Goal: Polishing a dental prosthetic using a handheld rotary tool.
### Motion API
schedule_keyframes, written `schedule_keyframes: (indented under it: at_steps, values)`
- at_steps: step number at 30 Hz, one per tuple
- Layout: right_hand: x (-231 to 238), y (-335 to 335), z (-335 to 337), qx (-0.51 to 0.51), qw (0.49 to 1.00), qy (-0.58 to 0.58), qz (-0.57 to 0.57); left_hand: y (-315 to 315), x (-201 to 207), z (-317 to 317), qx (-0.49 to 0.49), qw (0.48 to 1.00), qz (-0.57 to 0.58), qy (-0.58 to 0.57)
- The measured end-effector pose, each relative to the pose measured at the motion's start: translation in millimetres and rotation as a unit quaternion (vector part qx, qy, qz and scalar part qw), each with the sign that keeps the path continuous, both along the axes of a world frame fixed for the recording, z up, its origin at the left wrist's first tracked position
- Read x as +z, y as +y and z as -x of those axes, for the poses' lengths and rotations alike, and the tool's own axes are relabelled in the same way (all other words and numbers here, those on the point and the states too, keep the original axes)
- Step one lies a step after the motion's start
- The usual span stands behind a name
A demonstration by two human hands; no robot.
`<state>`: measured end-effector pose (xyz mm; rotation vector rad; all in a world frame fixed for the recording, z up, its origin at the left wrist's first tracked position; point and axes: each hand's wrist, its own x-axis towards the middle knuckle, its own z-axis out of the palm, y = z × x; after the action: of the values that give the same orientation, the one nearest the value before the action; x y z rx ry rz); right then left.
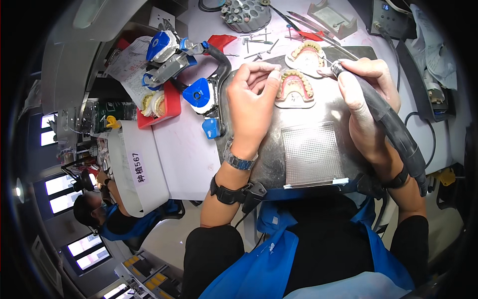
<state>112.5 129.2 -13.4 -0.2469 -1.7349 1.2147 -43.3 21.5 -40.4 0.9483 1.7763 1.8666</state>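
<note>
My right hand [366, 97] is wrapped around a black dental handpiece [386, 112], its thin tip pointing left toward the dental models. A dental model with a tooth arch and pink gum [295, 94] lies on the metal work plate [264, 164]. Just beyond it is a second dental model [312, 60], close to the handpiece tip. My left hand [254, 102] is left of the nearer model, thumb and forefinger pinched together at its upper left edge. Whatever is between those fingertips is too small to make out.
A perforated mesh panel [313, 154] sits in the plate's front. At left stand blue-and-white articulators [199, 97] and a red tray [169, 107] holding models. Behind are a grey bur block [246, 17], loose burs and a control box [391, 22]. A co-worker [112, 219] sits far left.
</note>
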Motion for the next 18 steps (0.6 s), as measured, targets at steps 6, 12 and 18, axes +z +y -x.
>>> schedule_keyframes:
  at_steps: [6, 12, 18]
  values:
    - [-1.5, 1.1, -2.2, 0.009, 0.999, -0.009, 0.032, 6.1, -1.2, -9.7, 0.054, 0.981, 0.122, 0.141]
    - [2.9, 2.7, -2.8, 0.021, 0.999, -0.006, 0.031, 6.8, -6.6, -8.3, 0.035, 0.975, 0.112, 0.188]
    - [2.6, 4.6, -4.4, 0.015, 0.999, -0.014, 0.025, 8.2, -0.1, -13.5, 0.018, 0.966, 0.151, 0.210]
